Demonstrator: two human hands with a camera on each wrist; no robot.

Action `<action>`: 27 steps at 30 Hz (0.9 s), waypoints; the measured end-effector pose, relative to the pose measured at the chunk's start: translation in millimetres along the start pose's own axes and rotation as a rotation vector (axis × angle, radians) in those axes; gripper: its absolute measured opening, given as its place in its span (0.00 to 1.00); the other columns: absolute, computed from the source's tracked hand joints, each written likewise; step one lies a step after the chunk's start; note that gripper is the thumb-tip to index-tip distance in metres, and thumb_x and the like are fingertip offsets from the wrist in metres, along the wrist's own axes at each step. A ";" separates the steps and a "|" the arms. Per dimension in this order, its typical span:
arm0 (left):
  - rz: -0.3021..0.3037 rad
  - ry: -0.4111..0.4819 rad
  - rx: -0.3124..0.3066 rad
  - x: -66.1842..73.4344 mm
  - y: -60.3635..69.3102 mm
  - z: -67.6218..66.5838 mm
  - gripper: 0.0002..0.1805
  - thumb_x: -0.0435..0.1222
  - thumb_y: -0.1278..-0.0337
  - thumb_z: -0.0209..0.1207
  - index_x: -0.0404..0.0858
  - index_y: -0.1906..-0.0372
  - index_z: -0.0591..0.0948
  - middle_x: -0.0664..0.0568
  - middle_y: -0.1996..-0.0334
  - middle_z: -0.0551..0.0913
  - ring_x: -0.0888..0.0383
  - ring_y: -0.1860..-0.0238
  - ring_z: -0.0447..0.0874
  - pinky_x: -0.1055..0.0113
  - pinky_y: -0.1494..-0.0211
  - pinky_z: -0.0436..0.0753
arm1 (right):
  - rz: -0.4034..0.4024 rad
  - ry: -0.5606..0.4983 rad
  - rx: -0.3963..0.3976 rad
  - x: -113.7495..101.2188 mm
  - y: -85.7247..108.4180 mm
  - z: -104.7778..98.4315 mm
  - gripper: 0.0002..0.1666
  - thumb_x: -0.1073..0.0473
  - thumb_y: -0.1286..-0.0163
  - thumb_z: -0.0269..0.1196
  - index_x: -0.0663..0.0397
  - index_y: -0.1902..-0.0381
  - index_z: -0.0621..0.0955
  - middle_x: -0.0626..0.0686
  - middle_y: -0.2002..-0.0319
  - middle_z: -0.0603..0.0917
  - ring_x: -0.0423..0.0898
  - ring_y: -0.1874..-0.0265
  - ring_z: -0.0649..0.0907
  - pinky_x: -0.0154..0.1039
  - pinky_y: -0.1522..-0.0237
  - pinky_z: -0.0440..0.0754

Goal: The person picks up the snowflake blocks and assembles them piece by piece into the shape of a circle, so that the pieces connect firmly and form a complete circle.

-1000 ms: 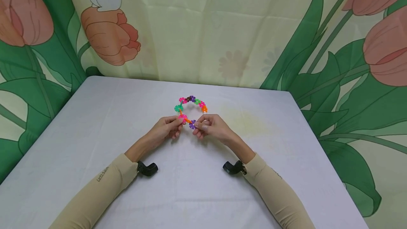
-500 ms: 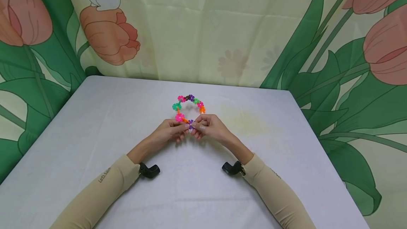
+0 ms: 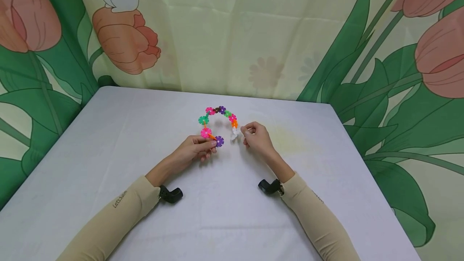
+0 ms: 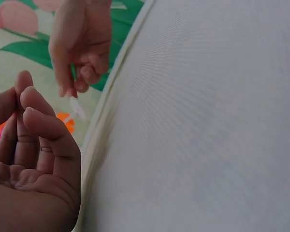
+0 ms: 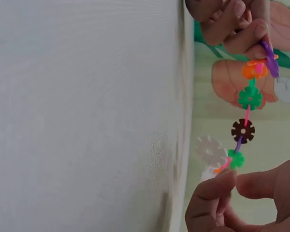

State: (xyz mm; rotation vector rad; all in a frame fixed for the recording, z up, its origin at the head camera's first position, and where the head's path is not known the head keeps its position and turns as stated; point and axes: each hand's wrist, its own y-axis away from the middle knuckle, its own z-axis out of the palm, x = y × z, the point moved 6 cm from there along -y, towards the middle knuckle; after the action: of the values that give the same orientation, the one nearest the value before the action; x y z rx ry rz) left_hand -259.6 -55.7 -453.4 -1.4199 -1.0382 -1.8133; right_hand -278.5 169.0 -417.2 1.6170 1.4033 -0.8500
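A chain of colourful plastic interlocking snowflake discs [image 3: 204, 120] arches above the table in the head view, its two ends apart. My left hand [image 3: 193, 148] pinches the near left end, by the purple disc [image 3: 219, 141]. The white disc [image 3: 235, 133] hangs at the other end, below an orange disc [image 3: 235, 124]. Thumb and forefinger of my right hand [image 3: 259, 138] pinch at the edge of this white end; the contact is small. In the right wrist view a white disc [image 5: 211, 151] shows beside the fingertips, and a brown disc [image 5: 243, 131] sits mid-chain.
A white cloth covers the table [image 3: 217, 212]. Behind it hangs a curtain [image 3: 232, 43] printed with tulips and a rabbit. Black wrist cameras, left [image 3: 171, 195] and right [image 3: 269, 187], sit at the sleeve cuffs.
My right hand has left the purple disc and moved right, opening a gap between the chain's ends. My left hand has shifted slightly right, to the purple disc's side.
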 end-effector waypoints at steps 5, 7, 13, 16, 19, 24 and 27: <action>0.005 0.001 -0.022 1.1 1.0 1.9 0.22 0.40 0.24 0.62 0.24 0.41 0.81 0.52 0.66 0.88 0.62 0.70 0.78 0.74 0.68 0.75 | 0.133 -0.079 -0.085 12.0 -6.6 4.0 0.22 0.56 0.16 0.57 0.63 0.33 0.76 0.59 0.50 0.85 0.42 0.72 0.82 0.31 0.69 0.84; 0.003 0.005 -0.030 1.1 0.9 2.8 0.22 0.40 0.24 0.62 0.23 0.42 0.81 0.53 0.67 0.88 0.62 0.71 0.78 0.74 0.69 0.75 | 0.177 -0.140 -0.134 15.7 -8.3 6.5 0.23 0.56 0.15 0.56 0.64 0.31 0.75 0.59 0.49 0.86 0.42 0.71 0.83 0.32 0.68 0.85; -0.001 -0.001 -0.037 1.0 0.4 4.8 0.23 0.40 0.24 0.62 0.22 0.41 0.80 0.54 0.68 0.87 0.63 0.71 0.77 0.74 0.69 0.74 | 0.196 -0.266 -0.190 19.3 -10.3 8.1 0.21 0.56 0.16 0.57 0.66 0.36 0.77 0.53 0.61 0.87 0.40 0.72 0.84 0.31 0.69 0.84; -0.003 -0.002 -0.021 0.9 0.6 4.2 0.23 0.40 0.24 0.62 0.23 0.41 0.81 0.53 0.67 0.88 0.62 0.71 0.78 0.74 0.69 0.74 | 0.192 -0.302 -0.206 18.8 -10.4 8.7 0.19 0.56 0.17 0.59 0.65 0.39 0.79 0.53 0.60 0.88 0.40 0.71 0.84 0.31 0.68 0.85; -0.003 -0.007 0.004 1.3 0.7 3.0 0.23 0.41 0.25 0.63 0.24 0.42 0.82 0.54 0.67 0.88 0.62 0.71 0.78 0.73 0.69 0.74 | 0.187 -0.320 -0.229 16.3 -9.8 10.1 0.16 0.56 0.18 0.61 0.63 0.42 0.80 0.53 0.59 0.89 0.39 0.70 0.84 0.30 0.67 0.85; -0.002 -0.009 0.035 2.3 1.3 1.3 0.23 0.42 0.26 0.64 0.24 0.45 0.83 0.56 0.69 0.89 0.61 0.71 0.77 0.72 0.70 0.73 | 0.154 -0.351 -0.284 7.1 -4.8 13.7 0.13 0.56 0.18 0.61 0.61 0.47 0.80 0.49 0.64 0.87 0.38 0.71 0.83 0.30 0.67 0.85; 0.003 -0.005 0.042 2.6 1.2 0.7 0.23 0.42 0.26 0.64 0.23 0.46 0.84 0.58 0.71 0.88 0.61 0.72 0.77 0.72 0.70 0.73 | 0.128 -0.369 -0.310 1.6 -0.6 15.1 0.13 0.56 0.18 0.61 0.61 0.48 0.80 0.48 0.65 0.87 0.38 0.71 0.83 0.29 0.67 0.85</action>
State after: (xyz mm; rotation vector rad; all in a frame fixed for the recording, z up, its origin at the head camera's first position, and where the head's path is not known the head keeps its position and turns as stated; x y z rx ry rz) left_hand -258.9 -55.7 -450.6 -1.4011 -1.0695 -1.7766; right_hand -278.5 156.2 -425.4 1.2267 1.0968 -0.7667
